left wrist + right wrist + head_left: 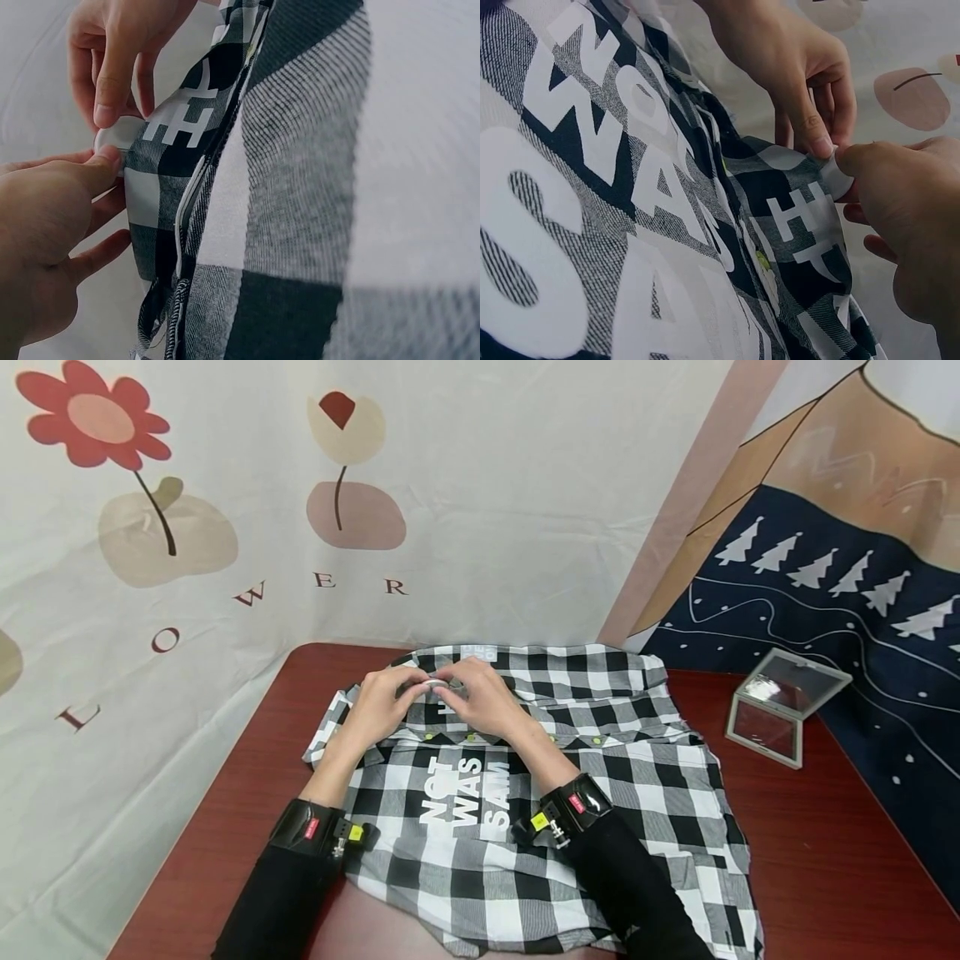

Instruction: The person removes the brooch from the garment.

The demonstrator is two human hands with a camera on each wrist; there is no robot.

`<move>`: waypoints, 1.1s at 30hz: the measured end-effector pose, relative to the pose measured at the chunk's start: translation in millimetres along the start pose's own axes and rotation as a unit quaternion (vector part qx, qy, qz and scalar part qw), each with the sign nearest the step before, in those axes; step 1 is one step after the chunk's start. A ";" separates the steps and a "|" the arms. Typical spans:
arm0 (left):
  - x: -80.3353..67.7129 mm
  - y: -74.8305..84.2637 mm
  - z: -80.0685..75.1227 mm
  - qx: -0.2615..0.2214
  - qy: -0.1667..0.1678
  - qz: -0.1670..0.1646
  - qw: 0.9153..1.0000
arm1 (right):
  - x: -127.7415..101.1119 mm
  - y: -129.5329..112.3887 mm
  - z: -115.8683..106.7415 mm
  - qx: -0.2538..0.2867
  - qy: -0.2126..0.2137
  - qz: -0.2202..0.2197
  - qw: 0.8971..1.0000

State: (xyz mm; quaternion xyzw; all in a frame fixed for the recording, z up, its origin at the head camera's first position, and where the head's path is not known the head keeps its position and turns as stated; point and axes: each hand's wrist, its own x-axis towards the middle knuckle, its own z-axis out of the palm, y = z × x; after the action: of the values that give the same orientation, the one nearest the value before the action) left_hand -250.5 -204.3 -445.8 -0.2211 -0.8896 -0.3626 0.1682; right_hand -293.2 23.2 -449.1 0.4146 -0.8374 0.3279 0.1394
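Over the far part of a black-and-white checked shirt [577, 860], my two hands meet at a small white rounded disc-like thing [118, 136]. My left hand [378, 703] pinches its left side between thumb and fingers. From the other side, my right hand [483, 697] pinches it too, thumb and fingertips at its edge [837, 176]. Fingers cover much of it, and I cannot tell exactly what it is. White printed letters [465, 789] mark the shirt, and small yellow-green dots [471, 738] run along a seam just nearer than the hands.
The shirt lies spread over a reddish-brown table [817, 852]. A clear hinged case [780, 706] stands opened near the table's right edge. A pale flower-printed cloth [510, 527] hangs behind, and a dark-blue tree-printed cloth [862, 652] hangs at the right.
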 end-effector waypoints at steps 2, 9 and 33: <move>0.3 0.4 -0.2 0.002 -0.004 0.001 1.000 | 0.2 -0.1 0.2 -0.007 -0.001 -0.001 1.000; 1.2 -0.1 0.4 0.012 -0.019 0.000 1.000 | 0.8 -1.5 1.4 -0.037 -0.002 -0.005 0.999; 3.5 0.1 2.9 -0.037 0.020 0.010 0.999 | -1.5 3.8 2.5 0.034 0.068 0.018 0.997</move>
State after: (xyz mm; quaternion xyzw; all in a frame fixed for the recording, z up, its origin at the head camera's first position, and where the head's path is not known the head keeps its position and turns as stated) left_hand -253.8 -201.2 -446.2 -0.2287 -0.8696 -0.3981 0.1816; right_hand -295.2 24.0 -453.4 0.3803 -0.8217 0.3864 0.1758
